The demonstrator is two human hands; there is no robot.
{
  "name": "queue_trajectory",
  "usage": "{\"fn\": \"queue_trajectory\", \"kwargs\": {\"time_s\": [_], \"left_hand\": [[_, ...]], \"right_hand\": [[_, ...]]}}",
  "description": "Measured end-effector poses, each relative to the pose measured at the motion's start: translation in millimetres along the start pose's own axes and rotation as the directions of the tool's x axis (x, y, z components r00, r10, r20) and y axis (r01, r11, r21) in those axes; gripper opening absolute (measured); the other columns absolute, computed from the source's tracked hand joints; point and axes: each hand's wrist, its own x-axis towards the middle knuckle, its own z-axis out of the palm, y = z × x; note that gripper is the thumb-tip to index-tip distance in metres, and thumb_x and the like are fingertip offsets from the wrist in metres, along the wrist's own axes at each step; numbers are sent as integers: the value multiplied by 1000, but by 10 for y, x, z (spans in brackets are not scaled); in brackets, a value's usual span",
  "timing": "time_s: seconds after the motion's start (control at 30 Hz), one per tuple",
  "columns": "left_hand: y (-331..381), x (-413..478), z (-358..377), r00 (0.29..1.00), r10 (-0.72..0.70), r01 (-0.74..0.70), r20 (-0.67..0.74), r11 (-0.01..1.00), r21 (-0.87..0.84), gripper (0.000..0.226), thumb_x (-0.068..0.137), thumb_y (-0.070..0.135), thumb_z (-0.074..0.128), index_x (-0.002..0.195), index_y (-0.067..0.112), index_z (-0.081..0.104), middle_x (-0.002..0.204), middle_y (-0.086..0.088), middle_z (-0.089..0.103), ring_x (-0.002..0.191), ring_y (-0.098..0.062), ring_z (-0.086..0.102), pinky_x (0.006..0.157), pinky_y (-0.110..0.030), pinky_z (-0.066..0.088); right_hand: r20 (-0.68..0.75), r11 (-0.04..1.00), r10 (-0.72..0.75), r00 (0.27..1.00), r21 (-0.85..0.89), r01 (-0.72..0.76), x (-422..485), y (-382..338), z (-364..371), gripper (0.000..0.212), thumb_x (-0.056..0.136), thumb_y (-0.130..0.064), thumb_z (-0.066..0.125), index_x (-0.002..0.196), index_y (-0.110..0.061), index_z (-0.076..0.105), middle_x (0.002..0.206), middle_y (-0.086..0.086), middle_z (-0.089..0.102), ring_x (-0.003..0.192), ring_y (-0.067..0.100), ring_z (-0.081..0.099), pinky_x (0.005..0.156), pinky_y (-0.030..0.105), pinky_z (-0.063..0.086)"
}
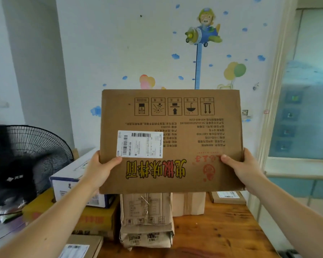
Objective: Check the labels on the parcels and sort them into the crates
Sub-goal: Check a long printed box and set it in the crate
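The parcel (185, 127), a flat brown carton, hangs in the air in front of you, above the worktop (222, 229). Its printed face is turned to you, I think so that you can check it.

At the far left stands a black fan (35, 146), and beside it a white and blue box (69, 183) lies on a yellow box (93, 218). Your left hand (99, 168) takes the carton's lower left edge. Its grip is a pinch, with the thumb on the front just under the white label (139, 144) and the other fingers hidden behind.

The label's text is too small to read. The carton's print is upside down, so maybe a turn is needed. Under the carton a wrapped parcel (145, 220) lies on the worktop.

Your right hand (244, 168) pinches the lower right edge in the same way. With both sides supported, the wide carton is level. A small flat parcel (229, 197) lies further right. No crate is in view.
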Motion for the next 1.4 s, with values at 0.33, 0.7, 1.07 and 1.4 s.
{"fn": "queue_trajectory", "kwargs": {"time_s": [0.33,0.7,1.07,1.4], "left_hand": [[308,-128,-32,998,-60,57,-35,996,-72,61,88,51,61,137,18,44,116,-6,68,108,-27,63,95,-51,48],[412,-178,479,999,21,-25,-39,996,-88,43,92,36,64,130,20,51,111,-5,71,103,-24,66,89,-47,52],[602,-150,703,999,-28,20,-43,985,-169,32,94,50,55,117,28,58,107,-2,72,99,-24,67,80,-40,52],[604,-148,586,995,-94,95,16,989,-109,36,92,23,66,122,5,56,107,-16,70,96,-30,67,83,-45,54]], "right_hand": [[152,993,-21,988,121,3,21,-100,-141,47,88,-43,68,124,-36,40,107,-7,59,95,16,57,89,44,45],[76,994,-66,995,90,59,254,25,-613,40,89,-30,71,119,-24,46,102,-5,60,90,14,58,81,39,47],[62,990,-26,998,139,17,307,0,-768,35,92,-51,58,117,-30,47,102,-3,63,95,20,59,86,41,46],[34,965,72,997,251,-78,371,83,-796,50,92,-31,67,131,-15,39,106,6,58,94,24,59,82,44,48]]}}
